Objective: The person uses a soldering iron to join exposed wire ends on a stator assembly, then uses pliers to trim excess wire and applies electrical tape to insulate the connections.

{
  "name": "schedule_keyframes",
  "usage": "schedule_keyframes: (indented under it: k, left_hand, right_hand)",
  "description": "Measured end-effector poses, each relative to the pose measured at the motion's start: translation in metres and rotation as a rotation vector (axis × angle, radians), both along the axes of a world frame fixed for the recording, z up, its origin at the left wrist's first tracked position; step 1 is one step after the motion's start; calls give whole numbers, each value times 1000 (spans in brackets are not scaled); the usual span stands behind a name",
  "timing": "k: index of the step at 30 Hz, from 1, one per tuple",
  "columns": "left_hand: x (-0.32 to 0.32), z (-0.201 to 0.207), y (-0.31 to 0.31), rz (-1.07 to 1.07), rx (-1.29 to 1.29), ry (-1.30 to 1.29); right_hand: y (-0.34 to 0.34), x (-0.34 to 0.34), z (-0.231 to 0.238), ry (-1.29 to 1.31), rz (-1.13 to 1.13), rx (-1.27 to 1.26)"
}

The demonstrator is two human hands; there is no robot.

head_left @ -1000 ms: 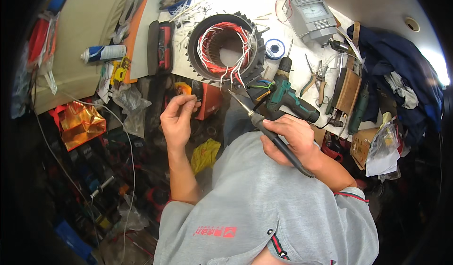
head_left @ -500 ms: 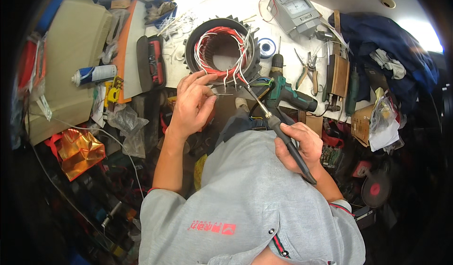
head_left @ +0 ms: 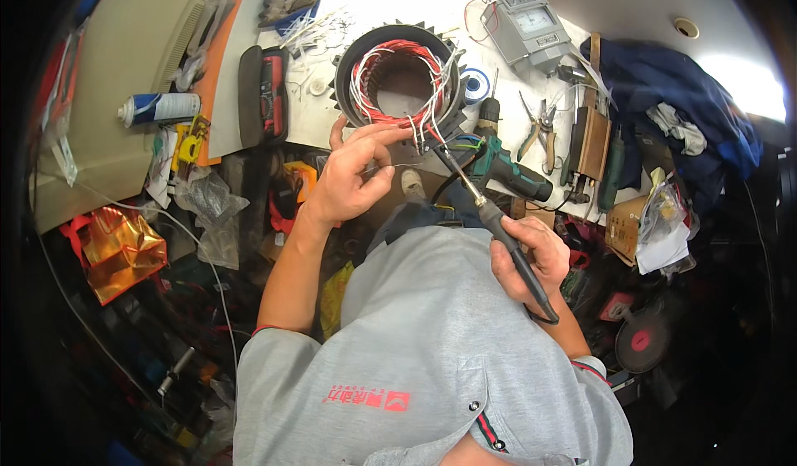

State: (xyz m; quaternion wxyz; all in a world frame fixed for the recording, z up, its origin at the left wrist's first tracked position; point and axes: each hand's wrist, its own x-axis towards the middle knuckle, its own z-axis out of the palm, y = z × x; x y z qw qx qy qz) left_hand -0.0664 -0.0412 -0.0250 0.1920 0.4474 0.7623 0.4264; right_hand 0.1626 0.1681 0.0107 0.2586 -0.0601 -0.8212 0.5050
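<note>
Head view: the right hand (head_left: 535, 250) grips a soldering iron (head_left: 508, 242) by its dark handle, the metal tip pointing at the loose wire ends (head_left: 422, 142) of a motor casing (head_left: 344, 71). Whether the tip touches them is too small to tell. The left hand (head_left: 353, 179) pinches a thin wire (head_left: 405, 165) between thumb and finger, while its longer fingers stretch along the casing's near rim, close beside those wire ends.

The casing stands at the near edge of the white surface (head_left: 311, 125), its round mouth upward, with a ring of red and white coils (head_left: 388, 119) inside. To its right sits a blue and white spool (head_left: 476, 85). A green cordless drill (head_left: 508, 172) lies by the near edge, with pliers (head_left: 549, 138) farther right. Toward the far right corner is a grey meter (head_left: 530, 24); a red and black tester (head_left: 271, 92) lies by the left edge.
</note>
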Motion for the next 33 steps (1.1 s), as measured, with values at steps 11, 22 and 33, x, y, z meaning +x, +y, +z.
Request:
schedule_keyframes:
  k: [11, 22, 33]
  left_hand:
    - [3, -14, 3, 88, 94, -26]
    - [8, -5, 7, 129, 42, -71]
    - [8, -10, 7, 148, 70, -28]
  right_hand:
    - [20, -10, -10, -155, 62, -288]
    - [24, -20, -14, -301, 90, -585]
    - [30, -23, -20, -323, 123, -650]
